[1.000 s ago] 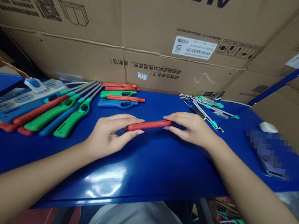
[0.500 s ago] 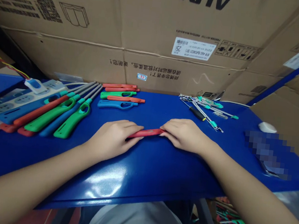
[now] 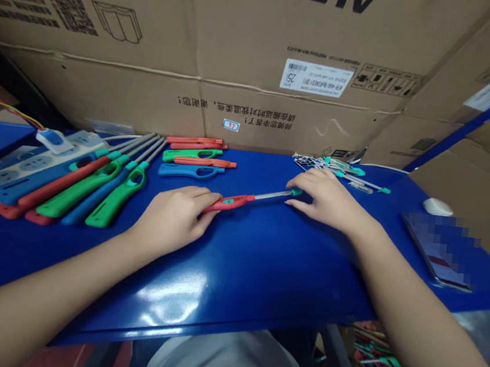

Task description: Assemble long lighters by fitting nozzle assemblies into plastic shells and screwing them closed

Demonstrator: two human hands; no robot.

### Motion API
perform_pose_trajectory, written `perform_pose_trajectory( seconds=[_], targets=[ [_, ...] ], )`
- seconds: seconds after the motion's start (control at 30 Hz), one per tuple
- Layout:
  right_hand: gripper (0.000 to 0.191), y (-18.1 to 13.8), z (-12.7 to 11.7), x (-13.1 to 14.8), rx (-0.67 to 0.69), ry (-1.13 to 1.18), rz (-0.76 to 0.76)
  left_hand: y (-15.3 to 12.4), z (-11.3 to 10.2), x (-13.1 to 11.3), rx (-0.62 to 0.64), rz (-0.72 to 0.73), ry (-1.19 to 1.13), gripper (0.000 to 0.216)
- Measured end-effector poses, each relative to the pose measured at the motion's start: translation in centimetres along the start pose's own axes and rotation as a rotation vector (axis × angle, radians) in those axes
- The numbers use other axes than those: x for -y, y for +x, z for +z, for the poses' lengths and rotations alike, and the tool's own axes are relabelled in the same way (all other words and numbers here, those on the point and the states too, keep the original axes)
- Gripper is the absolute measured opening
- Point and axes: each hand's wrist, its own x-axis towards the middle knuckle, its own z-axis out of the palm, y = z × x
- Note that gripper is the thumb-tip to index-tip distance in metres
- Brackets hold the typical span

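Observation:
My left hand is closed around the rear of a red lighter handle, which has a small green part in its opening. A thin metal rod reaches from the handle's front end toward the right, ending in a green piece. My right hand has its thumb and forefinger on either side of that green piece, pinching it. Behind this hand lies a pile of metal rods with green ends, partly covered by it. The screwdriver seen earlier is hidden now.
Assembled lighters fan out at left against a white power strip. Several lighter casings lie at the back. A phone and white mouse-like object are at right. Cardboard walls the blue table.
My right hand has left the red handle's front end and moved right and slightly back. A metal rod with a green end now shows between my hands. My left hand has shifted slightly left.

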Motion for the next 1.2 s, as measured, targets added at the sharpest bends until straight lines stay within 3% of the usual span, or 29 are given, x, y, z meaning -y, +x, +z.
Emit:
perform_pose_trajectory(
  seconds=[0.1, 0.27, 0.63, 0.9, 1.03, 1.2],
  targets=[
    [0.01, 0.0, 0.4, -0.6, -0.021, 0.061, -0.039, 0.1, -0.1, 0.2, -0.012, -0.012, 0.006, 0.026],
    [0.013, 0.1, 0.6, -0.4, -0.054, 0.138, -0.102, 0.1, 0.0, 0.2, -0.025, -0.002, -0.009, 0.027],
    [0.029, 0.8, 2.3, 4.6, -0.148, 0.133, -0.333, -0.3, 0.6, -1.1, 0.013, 0.099, -0.162, 0.024],
    [0.03, 0.7, 1.5, 4.0, -0.048, 0.125, -0.288, -0.3, 0.4, -1.3, 0.007, 0.047, -0.314, 0.023],
    [0.031, 0.8, 1.7, 4.6, -0.092, 0.035, -0.36, -0.3, 0.1, -1.9, 0.026, 0.031, -0.349, 0.018],
    [0.032, 0.7, 2.1, 5.5, -0.136, -0.078, -0.421, -0.1, -0.4, -2.5, 0.115, -0.076, -0.467, 0.032]
  ],
)
